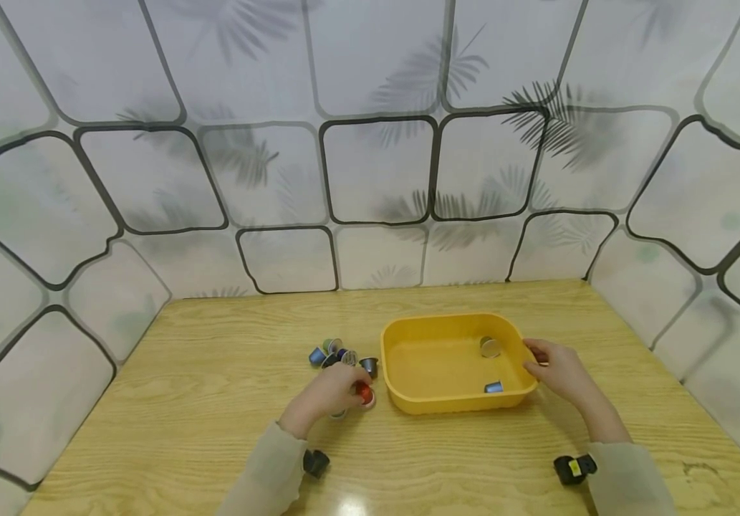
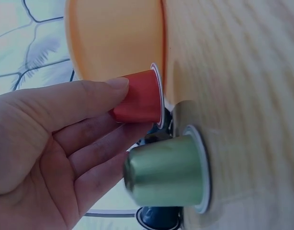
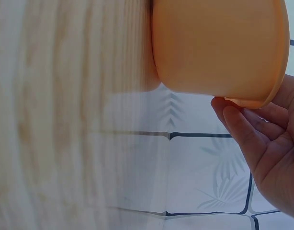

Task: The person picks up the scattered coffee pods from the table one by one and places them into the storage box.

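Tapering red capsule (image 2: 140, 98), smooth and pale-rimmed

Soft, even light fills the head view, with white glare on the pale yellow wood-grain tabletop (image 1: 447, 459) at the bottom edge. Both wrist views look dimmer and hazier; the red, tapered capsule (image 2: 140, 98) is fairly sharp, the wood grain blurred.

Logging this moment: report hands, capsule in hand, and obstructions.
Left hand pinching red capsule. Right hand on rim of yellow tray. Red capsule outside tray, green capsule close beside it. Tray wall between red capsule and interior.
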`<state>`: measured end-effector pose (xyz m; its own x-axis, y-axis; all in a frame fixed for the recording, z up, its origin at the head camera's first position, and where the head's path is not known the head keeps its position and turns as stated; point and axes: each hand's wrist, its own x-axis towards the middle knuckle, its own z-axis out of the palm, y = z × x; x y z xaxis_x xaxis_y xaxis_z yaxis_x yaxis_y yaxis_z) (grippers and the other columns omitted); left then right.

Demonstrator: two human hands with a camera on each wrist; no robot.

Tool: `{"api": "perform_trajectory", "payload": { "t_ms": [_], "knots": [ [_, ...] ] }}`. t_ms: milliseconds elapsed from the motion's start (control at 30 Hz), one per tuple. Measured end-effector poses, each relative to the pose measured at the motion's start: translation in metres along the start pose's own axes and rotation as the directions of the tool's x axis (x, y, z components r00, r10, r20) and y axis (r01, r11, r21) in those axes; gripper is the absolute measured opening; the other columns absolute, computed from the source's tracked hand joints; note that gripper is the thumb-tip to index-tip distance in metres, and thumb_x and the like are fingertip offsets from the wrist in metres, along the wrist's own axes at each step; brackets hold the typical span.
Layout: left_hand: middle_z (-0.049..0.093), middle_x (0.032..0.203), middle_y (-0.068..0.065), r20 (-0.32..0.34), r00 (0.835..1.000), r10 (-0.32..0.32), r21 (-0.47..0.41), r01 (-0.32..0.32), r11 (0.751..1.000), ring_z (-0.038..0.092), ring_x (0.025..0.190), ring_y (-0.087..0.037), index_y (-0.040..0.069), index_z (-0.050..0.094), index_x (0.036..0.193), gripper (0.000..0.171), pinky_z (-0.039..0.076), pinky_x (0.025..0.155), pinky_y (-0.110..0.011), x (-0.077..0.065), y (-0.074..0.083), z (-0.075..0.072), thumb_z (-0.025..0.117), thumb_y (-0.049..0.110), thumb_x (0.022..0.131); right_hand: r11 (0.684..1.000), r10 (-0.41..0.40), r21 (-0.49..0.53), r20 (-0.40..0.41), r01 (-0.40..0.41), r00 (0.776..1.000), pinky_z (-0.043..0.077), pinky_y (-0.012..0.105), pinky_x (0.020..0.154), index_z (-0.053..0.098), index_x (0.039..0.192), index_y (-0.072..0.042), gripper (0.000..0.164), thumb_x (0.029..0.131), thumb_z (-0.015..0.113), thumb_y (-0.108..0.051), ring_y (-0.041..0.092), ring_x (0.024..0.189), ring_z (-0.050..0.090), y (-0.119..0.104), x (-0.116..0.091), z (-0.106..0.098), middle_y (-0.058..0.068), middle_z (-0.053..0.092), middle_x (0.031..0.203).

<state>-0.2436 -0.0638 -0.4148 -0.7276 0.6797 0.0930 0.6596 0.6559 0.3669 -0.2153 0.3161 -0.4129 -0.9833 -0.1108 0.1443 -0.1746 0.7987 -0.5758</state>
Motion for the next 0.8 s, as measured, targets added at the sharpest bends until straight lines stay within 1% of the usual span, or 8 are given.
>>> {"api": "perform_trajectory", "payload": {
  "t_ms": [67, 300, 533, 800],
  "knots": [
    [0.062, 0.084, -0.001, -0.006, 1.000, -0.004, -0.002, 0.004, 1.000, 0.053, 0.074, -0.011, 0.004, 0.065, 0.092, 0.018, 0.044, 0.066, -0.024, 0.000, 0.001, -0.002, 0.070, 0.007, 0.074, 1.000, 0.002, 0.004, 0.002, -0.002, 1.000, 0.049, 0.041, 0.070, 0.044, 0.119, 0.015, 0.043, 0.084, 0.058, -0.004, 0.041, 0.094, 0.053, 0.000, 0.000, 0.000, 0.030, 0.054, 0.105],
    [0.062, 0.086, 0.001, 0.006, 0.999, -0.041, -0.036, 0.041, 0.998, 0.053, 0.077, -0.010, 0.006, 0.066, 0.092, 0.018, 0.045, 0.069, -0.024, -0.001, 0.003, -0.006, 0.070, 0.008, 0.075, 1.000, 0.010, 0.009, 0.010, -0.010, 1.000, 0.050, 0.040, 0.069, 0.043, 0.120, 0.015, 0.044, 0.084, 0.058, -0.005, 0.041, 0.094, 0.053, 0.000, 0.000, 0.000, 0.030, 0.054, 0.106],
    [0.062, 0.086, -0.002, -0.016, 1.000, -0.019, -0.050, 0.018, 0.999, 0.054, 0.075, -0.011, 0.004, 0.065, 0.094, 0.020, 0.045, 0.065, -0.023, -0.003, 0.004, -0.011, 0.070, 0.007, 0.075, 1.000, 0.014, 0.001, 0.016, -0.014, 1.000, 0.050, 0.040, 0.069, 0.043, 0.120, 0.015, 0.044, 0.084, 0.057, -0.005, 0.041, 0.095, 0.053, 0.000, 0.001, -0.001, 0.030, 0.053, 0.106],
    [0.063, 0.090, -0.005, -0.018, 1.000, -0.014, -0.046, 0.013, 0.999, 0.057, 0.079, -0.013, 0.001, 0.064, 0.097, 0.023, 0.047, 0.069, -0.025, -0.003, 0.007, -0.016, 0.069, 0.006, 0.075, 1.000, 0.028, 0.011, 0.022, -0.028, 0.999, 0.049, 0.041, 0.071, 0.043, 0.120, 0.015, 0.044, 0.085, 0.057, -0.005, 0.041, 0.096, 0.052, -0.002, 0.000, -0.002, 0.030, 0.053, 0.108]
  ]
}}
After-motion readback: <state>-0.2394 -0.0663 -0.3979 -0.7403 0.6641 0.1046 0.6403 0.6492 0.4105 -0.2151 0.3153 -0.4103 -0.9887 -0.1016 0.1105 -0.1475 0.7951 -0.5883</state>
